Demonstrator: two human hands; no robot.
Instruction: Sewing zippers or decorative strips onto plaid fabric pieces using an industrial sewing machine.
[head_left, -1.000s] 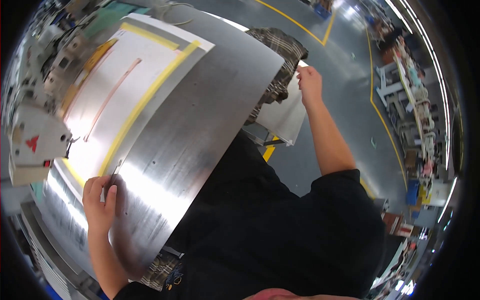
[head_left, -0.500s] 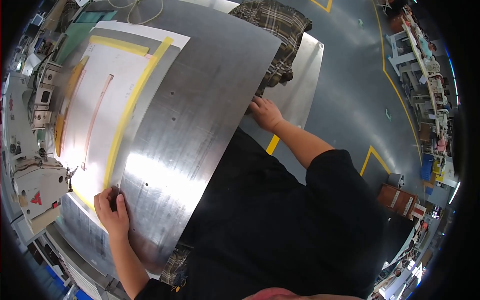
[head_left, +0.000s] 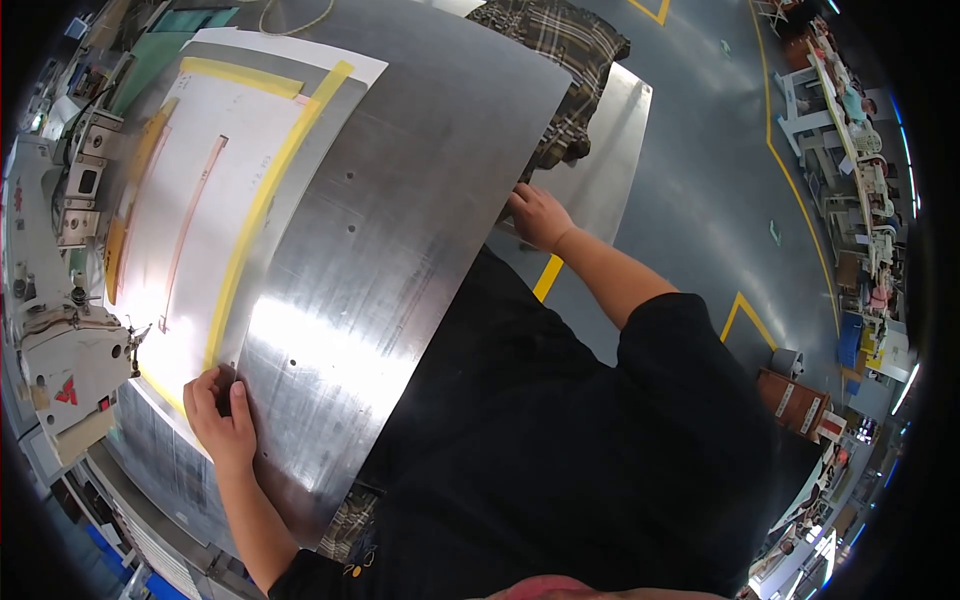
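One plaid cloth (head_left: 560,55) is bunched at the right corner of the metal table (head_left: 430,130), partly overlapping a lower metal side panel (head_left: 625,130). It lies just beyond the fingers of the right hand (head_left: 540,217), which is placed at the table's body-side edge, below that corner. The right fingers are curled and their tips are hidden at the edge, so it cannot be told whether cloth is pinched there.

The left hand (head_left: 222,425) is laid at the lower right edge of one white sheet (head_left: 240,160), near the table's left end. Its fingers are slightly spread, a narrow gap is left between thumb and forefinger, and nothing is seen to be gripped. The plaid cloth lies well apart from it, toward the opposite end of the table.

On the sheet, three strips of yellow tape can be counted: one along the far edge, one long strip down the right side and one at the lower left. Two thin pinkish lines are seen between them, with one amber strip (head_left: 130,225) by the left edge. One sewing machine (head_left: 75,375) is set beside the sheet's left edge.

A second plaid patch (head_left: 350,520) is seen at the table's lower corner, beside the black shirt (head_left: 580,450).
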